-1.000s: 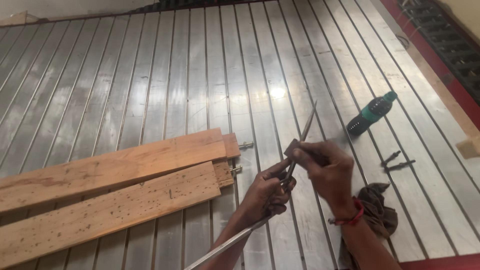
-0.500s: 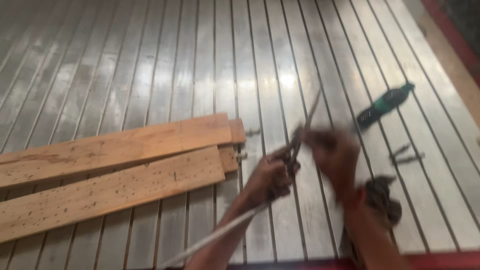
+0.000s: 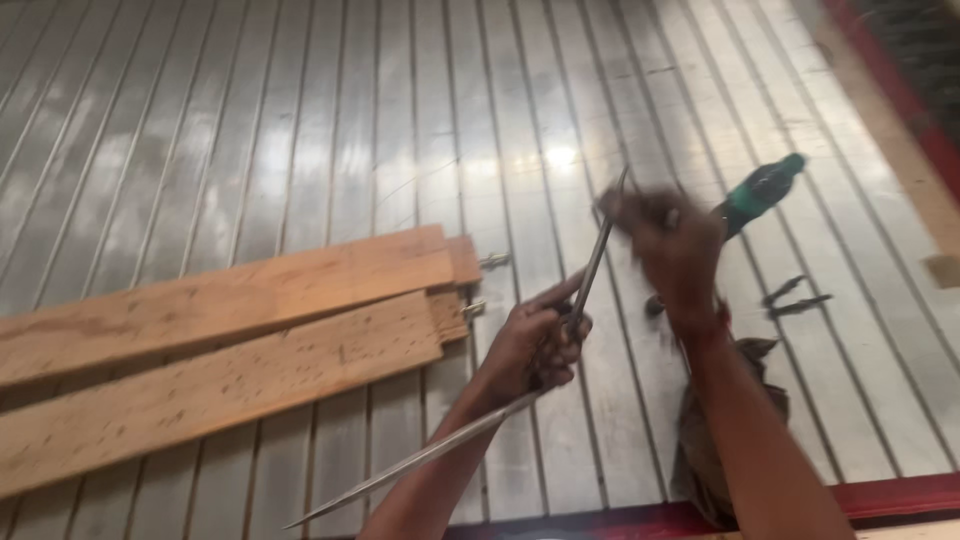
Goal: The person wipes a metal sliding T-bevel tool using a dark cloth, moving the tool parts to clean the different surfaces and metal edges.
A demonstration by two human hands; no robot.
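So the left hand [image 3: 530, 345] is wrapped tight around the middle of a long thin metal rod [image 3: 590, 275], fingers curled shut on it, thumb pointing up along the shaft. The rod runs diagonally, its pointed end down near the bottom edge to the left and the other end up and to the right, where the right hand [image 3: 668, 245] is closed over the top part. That hand is blurry, so I can't really tell how the fingers sit, just that they look bunched around the rod's upper end. There's a red band [image 3: 705, 325] on the right wrist. All this is held in the air over a ribbed grey metal table [image 3: 300, 130]. To the left lie two wooden planks [image 3: 230, 340] side by side, with small bolts poking out at their right ends. Farther right on the table there's a green-handled tool [image 3: 762, 190], a couple of dark screws [image 3: 795, 298], and a brownish rag [image 3: 735, 420] near the red edge.
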